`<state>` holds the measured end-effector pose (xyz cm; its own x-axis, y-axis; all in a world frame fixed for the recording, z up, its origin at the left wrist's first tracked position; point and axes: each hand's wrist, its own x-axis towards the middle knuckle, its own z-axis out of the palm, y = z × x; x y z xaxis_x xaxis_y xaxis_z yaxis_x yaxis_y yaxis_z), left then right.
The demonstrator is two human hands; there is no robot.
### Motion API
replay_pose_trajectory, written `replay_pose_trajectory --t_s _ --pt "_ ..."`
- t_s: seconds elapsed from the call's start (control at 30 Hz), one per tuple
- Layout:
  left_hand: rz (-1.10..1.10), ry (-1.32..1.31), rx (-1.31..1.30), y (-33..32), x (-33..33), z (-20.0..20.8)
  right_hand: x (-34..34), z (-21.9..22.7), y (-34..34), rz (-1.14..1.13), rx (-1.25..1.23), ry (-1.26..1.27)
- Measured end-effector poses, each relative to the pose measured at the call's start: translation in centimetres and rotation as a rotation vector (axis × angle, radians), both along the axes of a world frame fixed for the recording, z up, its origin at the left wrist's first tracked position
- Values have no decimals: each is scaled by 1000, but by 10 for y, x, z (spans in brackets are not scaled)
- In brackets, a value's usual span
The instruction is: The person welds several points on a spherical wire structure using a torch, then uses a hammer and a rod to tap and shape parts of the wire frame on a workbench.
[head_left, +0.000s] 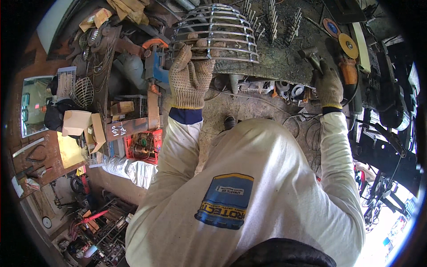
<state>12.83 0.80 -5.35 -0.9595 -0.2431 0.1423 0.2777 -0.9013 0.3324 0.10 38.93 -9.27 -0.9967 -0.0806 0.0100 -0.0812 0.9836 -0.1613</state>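
A dome-shaped cage of metal rods (211, 27) sits at the near edge of the dark, grimy workbench (271, 62). My left hand (192, 76), in a knitted work glove, is closed on the cage's left side, with its fingers reaching in behind the rods. At the right of the bench my right hand (329, 84), gloved too, is wrapped round the handle of a hammer (308, 53). The hammer's head rests on or just above the bench top; I cannot tell which.
Stacks of short metal rods (272, 22) stand at the back of the bench. An angle grinder (348, 71) with a yellow disc lies right of my right hand. A blue clamp (159, 66) is beside the cage. Cables and a red crate (143, 147) are lower down.
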Motion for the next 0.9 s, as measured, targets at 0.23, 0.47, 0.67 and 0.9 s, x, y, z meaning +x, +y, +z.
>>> replay_pose_trajectory --t_s 0.23,0.47,0.67,0.9 --pt "77 69 -39 2 4 -11 -1 14 -9 -9 113 108" --pt "-121 216 139 -1 1 -12 27 7 -18 162 -191 556" --pt "-160 168 130 -2 -2 -13 51 5 -32 247 -395 475" --pt "-203 240 107 -3 -4 -10 64 2 -39 246 -372 339"
